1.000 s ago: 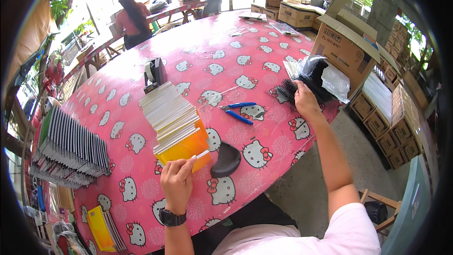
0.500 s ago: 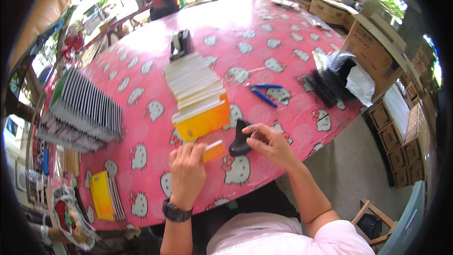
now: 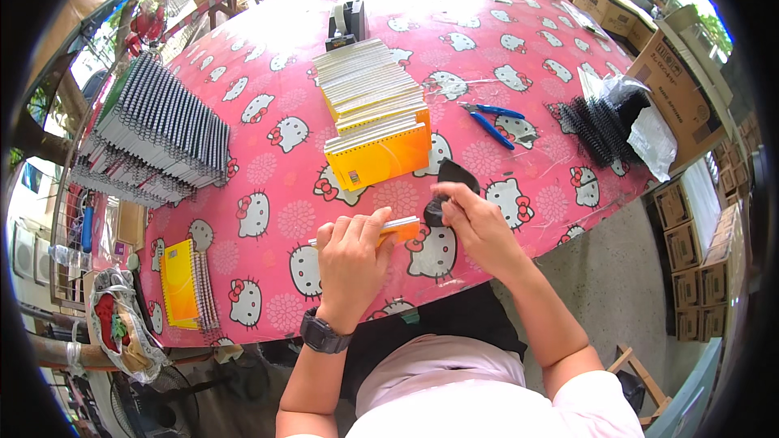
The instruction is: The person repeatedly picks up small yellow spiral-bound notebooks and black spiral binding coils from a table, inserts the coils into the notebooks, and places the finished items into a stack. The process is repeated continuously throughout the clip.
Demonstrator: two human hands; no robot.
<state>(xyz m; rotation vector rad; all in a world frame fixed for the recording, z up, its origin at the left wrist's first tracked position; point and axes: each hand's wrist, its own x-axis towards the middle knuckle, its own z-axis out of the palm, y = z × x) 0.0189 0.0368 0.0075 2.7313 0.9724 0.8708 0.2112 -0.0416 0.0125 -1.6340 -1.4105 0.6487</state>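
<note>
My left hand (image 3: 353, 255) is closed around a small orange notebook (image 3: 403, 231), held on edge over the near part of the table. Most of that notebook is hidden behind my fingers. My right hand (image 3: 479, 223) has its thumb and fingers drawn together in a pinch, right at a black curved piece with a flared upper end (image 3: 456, 175). Whatever the pinch holds is covered by the fingertips. Just beyond my hands stands a long row of yellow-orange notebooks (image 3: 377, 158), packed upright with their page edges showing.
Blue-handled cutters (image 3: 495, 122) lie right of the row, and a black tape dispenser (image 3: 346, 24) stands behind it. Black spiral coils (image 3: 596, 130) rest beside a carton (image 3: 673, 89). Tall stacks of spiral-bound books (image 3: 162, 130) and several yellow notebooks (image 3: 180, 284) occupy the left side.
The whole view has shifted, so the table sits higher in it. My right hand has come slightly nearer to me against the black piece. My left hand keeps its hold on the notebook.
</note>
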